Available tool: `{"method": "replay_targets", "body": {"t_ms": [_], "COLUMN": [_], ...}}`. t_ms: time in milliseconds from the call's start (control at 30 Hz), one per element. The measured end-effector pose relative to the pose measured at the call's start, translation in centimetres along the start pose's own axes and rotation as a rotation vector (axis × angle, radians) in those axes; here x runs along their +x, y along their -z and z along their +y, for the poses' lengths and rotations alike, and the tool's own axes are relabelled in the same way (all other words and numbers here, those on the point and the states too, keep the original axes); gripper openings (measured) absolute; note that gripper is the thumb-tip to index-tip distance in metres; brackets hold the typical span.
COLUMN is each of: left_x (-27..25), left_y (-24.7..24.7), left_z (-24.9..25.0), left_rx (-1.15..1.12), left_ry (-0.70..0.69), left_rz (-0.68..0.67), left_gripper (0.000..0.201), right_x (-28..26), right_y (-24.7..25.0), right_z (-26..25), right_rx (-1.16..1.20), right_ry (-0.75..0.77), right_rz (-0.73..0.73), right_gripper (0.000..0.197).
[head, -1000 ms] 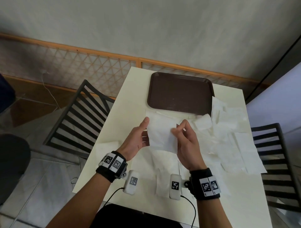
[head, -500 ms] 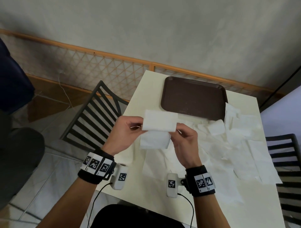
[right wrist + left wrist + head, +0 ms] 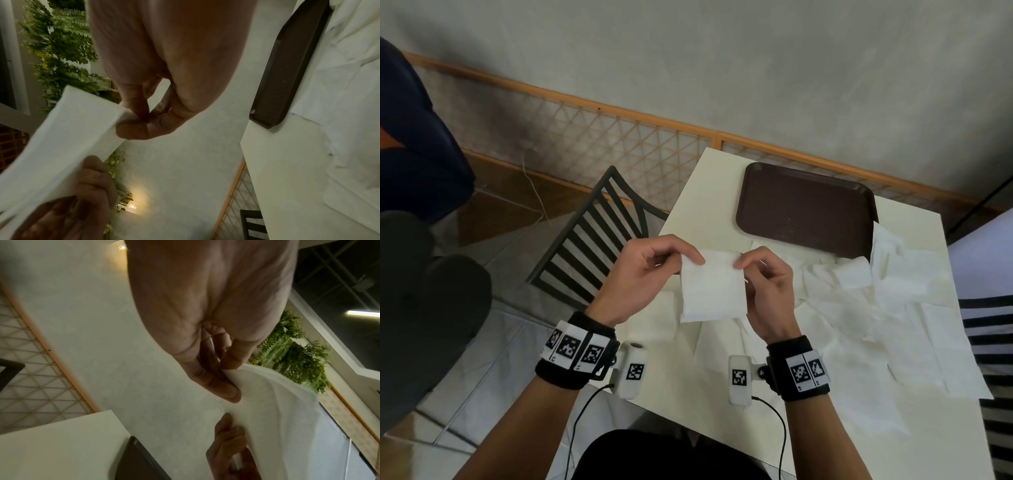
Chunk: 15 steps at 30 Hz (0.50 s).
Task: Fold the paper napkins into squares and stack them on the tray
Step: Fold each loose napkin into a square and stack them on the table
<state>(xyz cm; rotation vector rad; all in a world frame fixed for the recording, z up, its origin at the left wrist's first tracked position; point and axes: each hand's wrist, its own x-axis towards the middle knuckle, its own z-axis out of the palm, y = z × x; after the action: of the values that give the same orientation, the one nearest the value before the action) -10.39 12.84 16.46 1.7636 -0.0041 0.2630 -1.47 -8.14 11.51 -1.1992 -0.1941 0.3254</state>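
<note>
A folded white paper napkin [image 3: 711, 287] hangs in the air above the table's near left part, roughly square. My left hand [image 3: 654, 270] pinches its top left corner between thumb and fingers. My right hand [image 3: 763, 284] pinches the top right corner. The left wrist view shows the left hand [image 3: 228, 378] pinching the napkin [image 3: 273, 410]. The right wrist view shows the right hand [image 3: 141, 120] pinching the napkin [image 3: 68, 133]. The dark brown tray [image 3: 804, 209] lies at the table's far end with nothing on it. Several unfolded napkins [image 3: 893, 308] lie spread over the table's right half.
The white table [image 3: 705, 212] stands against a wall with a wooden lattice rail [image 3: 619, 137]. A black slatted chair [image 3: 599, 236] stands at its left, another chair [image 3: 993, 342] at the right edge. A dark shape [image 3: 417, 137] sits at the far left.
The napkin was doubled over: its folded strip now hangs as a squarish piece, both hands pinching its top corners. The camera swung left, so the table shifted right in view.
</note>
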Motion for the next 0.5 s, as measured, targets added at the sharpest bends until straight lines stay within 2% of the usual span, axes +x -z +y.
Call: {"method": "replay_targets", "body": {"t_ms": [67, 133, 167, 233, 300, 333, 400, 500], "left_x": [-0.6, -1.3, -1.7, -2.2, -2.5, -2.6, -3.0, -3.9], "left_y": [0.5, 0.9, 1.0, 1.2, 1.4, 1.6, 2.2, 3.1], "left_z": [-0.2, -0.3, -0.3, -0.2, -0.5, -0.8, -1.4, -2.8], "left_rx": [0.07, 0.167, 0.216, 0.321, 0.399, 0.406, 0.386, 0.347], "left_ry": [-0.005, -0.046, -0.08, -0.14, -0.186, -0.191, -0.168, -0.03], "left_rz": [-0.008, -0.018, -0.029, -0.078, -0.1, -0.084, 0.013, 0.215], "left_gripper": [0.033, 0.033, 0.031, 0.025, 0.023, 0.025, 0.025, 0.024], "right_x": [-0.2, -0.2, -0.3, -0.4, -0.5, -0.5, -0.4, -0.1], "right_y": [-0.1, -0.4, -0.6, -1.8, -3.6, -4.5, -5.6, -5.6], "right_z": [0.2, 0.2, 0.2, 0.7, 1.8, 2.4, 3.5, 5.2], "right_rx": [0.012, -0.018, -0.111, -0.531, -0.969, -1.061, -1.057, -0.864], "right_ry": [-0.021, -0.006, 0.045, 0.216, 0.42, 0.494, 0.524, 0.314], "right_rz": [-0.018, -0.047, -0.068, -0.132, -0.255, -0.307, -0.303, -0.156], "right_gripper": [0.039, 0.028, 0.021, 0.013, 0.029, 0.037, 0.037, 0.039]}}
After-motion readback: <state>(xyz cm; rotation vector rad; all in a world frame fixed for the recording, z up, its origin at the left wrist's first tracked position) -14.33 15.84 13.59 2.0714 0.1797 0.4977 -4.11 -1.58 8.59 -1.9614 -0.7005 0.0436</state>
